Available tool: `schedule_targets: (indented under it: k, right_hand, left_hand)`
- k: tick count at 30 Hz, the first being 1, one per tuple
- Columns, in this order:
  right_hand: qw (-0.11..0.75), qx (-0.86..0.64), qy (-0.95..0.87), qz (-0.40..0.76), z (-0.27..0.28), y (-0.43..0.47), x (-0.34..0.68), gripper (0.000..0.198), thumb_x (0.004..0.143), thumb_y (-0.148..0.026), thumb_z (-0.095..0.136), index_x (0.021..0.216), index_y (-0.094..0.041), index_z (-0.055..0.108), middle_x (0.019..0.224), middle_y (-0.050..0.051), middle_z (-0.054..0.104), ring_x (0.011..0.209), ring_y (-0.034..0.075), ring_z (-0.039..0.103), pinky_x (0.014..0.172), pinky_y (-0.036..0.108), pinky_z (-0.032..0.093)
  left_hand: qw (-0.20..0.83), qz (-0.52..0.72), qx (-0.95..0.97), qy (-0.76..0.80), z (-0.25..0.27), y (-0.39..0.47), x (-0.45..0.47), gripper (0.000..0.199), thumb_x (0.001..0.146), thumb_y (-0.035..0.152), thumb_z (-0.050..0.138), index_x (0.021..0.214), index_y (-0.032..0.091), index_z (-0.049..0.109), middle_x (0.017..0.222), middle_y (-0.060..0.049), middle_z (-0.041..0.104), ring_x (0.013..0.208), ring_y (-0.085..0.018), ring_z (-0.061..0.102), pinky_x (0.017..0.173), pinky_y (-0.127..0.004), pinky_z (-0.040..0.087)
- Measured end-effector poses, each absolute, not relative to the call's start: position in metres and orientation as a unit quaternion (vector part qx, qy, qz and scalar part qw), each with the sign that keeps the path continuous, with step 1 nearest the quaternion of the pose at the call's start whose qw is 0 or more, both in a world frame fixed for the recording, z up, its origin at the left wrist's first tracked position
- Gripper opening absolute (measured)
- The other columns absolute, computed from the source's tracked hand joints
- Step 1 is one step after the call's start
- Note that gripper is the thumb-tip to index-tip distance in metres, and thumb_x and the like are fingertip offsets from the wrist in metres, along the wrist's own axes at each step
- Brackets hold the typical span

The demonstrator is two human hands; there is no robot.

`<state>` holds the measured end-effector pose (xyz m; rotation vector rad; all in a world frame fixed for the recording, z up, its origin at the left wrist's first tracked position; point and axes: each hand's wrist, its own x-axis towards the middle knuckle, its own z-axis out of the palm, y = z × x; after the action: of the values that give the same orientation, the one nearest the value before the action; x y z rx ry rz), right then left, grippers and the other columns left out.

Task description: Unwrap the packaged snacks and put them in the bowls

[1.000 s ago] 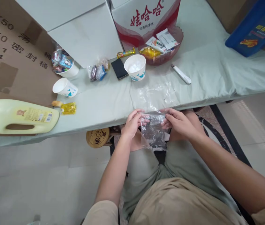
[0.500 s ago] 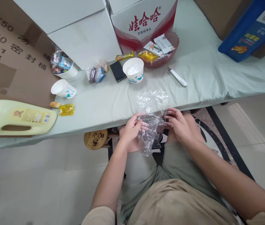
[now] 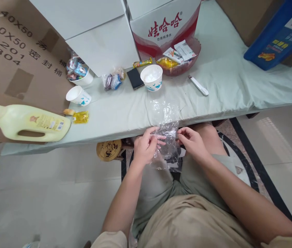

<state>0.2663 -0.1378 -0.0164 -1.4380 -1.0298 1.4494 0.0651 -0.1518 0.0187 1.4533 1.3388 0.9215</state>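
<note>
A clear, crinkled plastic bag (image 3: pixel 168 137) hangs over the table's front edge above my lap, its upper part lying on the cloth. My left hand (image 3: pixel 147 143) grips the left side of the bag, and some fingers show through the film. On the other side, my right hand (image 3: pixel 191 139) pinches the bag's right edge between thumb and fingers. Just beyond the bag stands a white paper cup (image 3: pixel 151 78) with pale, translucent contents. A white-handled knife or cutter (image 3: pixel 198 85) lies to the right of the cup.
A red glass bowl (image 3: pixel 197 57) holds packets. Wrapped snacks (image 3: pixel 113 81), a black flat object (image 3: pixel 135 78) and a tipped paper cup (image 3: pixel 79 95) lie leftward. A yellow jug (image 3: pixel 34 122) lies at the left edge. A blue container (image 3: pixel 270 41) stands right; a wooden stool (image 3: pixel 108 150) is below.
My right hand has moved in and closed its fingers on the bag's edge. The bag has shifted slightly between my hands. The view has swung a little to the left.
</note>
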Motion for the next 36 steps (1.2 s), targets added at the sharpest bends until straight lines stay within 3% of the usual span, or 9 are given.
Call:
schedule_targets:
  k: [4, 8, 11, 14, 17, 20, 23, 27, 36]
  right_hand:
    - [0.468, -0.559, -0.302, 0.614, -0.014, -0.146, 0.266, 0.033, 0.071, -0.046, 0.070, 0.088, -0.022, 0.056, 0.075, -0.001, 0.063, 0.065, 0.013, 0.062, 0.062, 0.027, 0.050]
    - [0.415, -0.492, -0.316, 0.697, -0.007, -0.147, 0.258, 0.045, 0.064, -0.045, 0.082, 0.094, -0.022, 0.059, 0.072, -0.002, 0.064, 0.065, 0.014, 0.061, 0.059, 0.026, 0.047]
    - [0.433, -0.476, -0.329, 0.691, -0.003, -0.146, 0.256, 0.037, 0.064, -0.042, 0.084, 0.075, -0.021, 0.055, 0.060, -0.006, 0.054, 0.056, 0.010, 0.050, 0.053, 0.024, 0.040]
    - [0.461, -0.446, -0.255, 0.724, 0.000, -0.146, 0.258, 0.047, 0.060, -0.037, 0.088, 0.066, -0.020, 0.045, 0.074, -0.002, 0.063, 0.067, 0.011, 0.058, 0.061, 0.024, 0.047]
    - [0.472, -0.436, -0.158, 0.750, 0.000, -0.145, 0.263, 0.055, 0.052, -0.031, 0.092, 0.074, -0.021, 0.043, 0.090, 0.000, 0.071, 0.075, 0.013, 0.066, 0.064, 0.024, 0.051]
    - [0.517, -0.470, -0.101, 0.708, -0.008, -0.143, 0.271, 0.059, 0.048, -0.026, 0.094, 0.086, -0.025, 0.048, 0.077, -0.007, 0.067, 0.059, 0.008, 0.058, 0.052, 0.018, 0.044]
    - [0.553, -0.493, -0.075, 0.667, -0.018, -0.142, 0.277, 0.055, 0.053, -0.026, 0.092, 0.094, -0.026, 0.056, 0.083, -0.006, 0.068, 0.069, 0.008, 0.063, 0.059, 0.017, 0.049]
    - [0.429, -0.423, -0.104, 0.791, -0.019, -0.145, 0.274, 0.040, 0.070, -0.045, 0.083, 0.099, -0.025, 0.066, 0.096, 0.003, 0.074, 0.084, 0.017, 0.071, 0.073, 0.028, 0.058]
    - [0.312, -0.507, -0.253, 0.762, -0.013, -0.152, 0.267, 0.024, 0.071, -0.025, 0.069, 0.095, -0.021, 0.065, 0.067, -0.001, 0.069, 0.051, 0.013, 0.061, 0.050, 0.023, 0.047]
  left_hand:
    - [0.503, 0.383, 0.551, 0.545, 0.016, -0.156, 0.060, 0.042, 0.098, 0.048, 0.051, 0.129, 0.020, 0.051, 0.097, -0.008, 0.079, 0.072, -0.018, 0.077, 0.057, -0.023, 0.057]
    - [0.556, 0.369, 0.528, 0.526, 0.011, -0.160, 0.062, 0.048, 0.095, 0.054, 0.055, 0.128, 0.020, 0.048, 0.099, -0.009, 0.079, 0.075, -0.020, 0.077, 0.057, -0.025, 0.058]
    - [0.564, 0.343, 0.536, 0.526, 0.008, -0.161, 0.064, 0.049, 0.094, 0.056, 0.054, 0.127, 0.021, 0.049, 0.101, -0.009, 0.078, 0.074, -0.019, 0.077, 0.057, -0.025, 0.058]
    - [0.564, 0.338, 0.540, 0.526, 0.006, -0.160, 0.066, 0.048, 0.093, 0.057, 0.055, 0.123, 0.020, 0.050, 0.097, -0.009, 0.078, 0.071, -0.019, 0.076, 0.056, -0.025, 0.058]
    - [0.579, 0.348, 0.518, 0.525, 0.007, -0.158, 0.066, 0.050, 0.092, 0.059, 0.057, 0.121, 0.020, 0.048, 0.095, -0.009, 0.078, 0.069, -0.018, 0.075, 0.055, -0.024, 0.056]
    - [0.602, 0.365, 0.475, 0.528, 0.010, -0.157, 0.066, 0.057, 0.087, 0.061, 0.062, 0.122, 0.020, 0.044, 0.093, -0.009, 0.078, 0.065, -0.018, 0.074, 0.050, -0.022, 0.052]
    - [0.616, 0.375, 0.434, 0.540, 0.013, -0.156, 0.065, 0.063, 0.084, 0.061, 0.067, 0.126, 0.021, 0.041, 0.088, -0.006, 0.078, 0.064, -0.018, 0.074, 0.049, -0.022, 0.050]
    - [0.633, 0.376, 0.379, 0.560, 0.011, -0.155, 0.063, 0.068, 0.080, 0.055, 0.073, 0.132, 0.020, 0.045, 0.086, -0.005, 0.078, 0.063, -0.017, 0.072, 0.051, -0.022, 0.050]
    - [0.712, 0.284, 0.321, 0.556, -0.017, -0.150, 0.053, 0.043, 0.081, 0.045, 0.071, 0.109, 0.013, 0.067, 0.073, -0.007, 0.075, 0.064, -0.018, 0.071, 0.057, -0.024, 0.054]
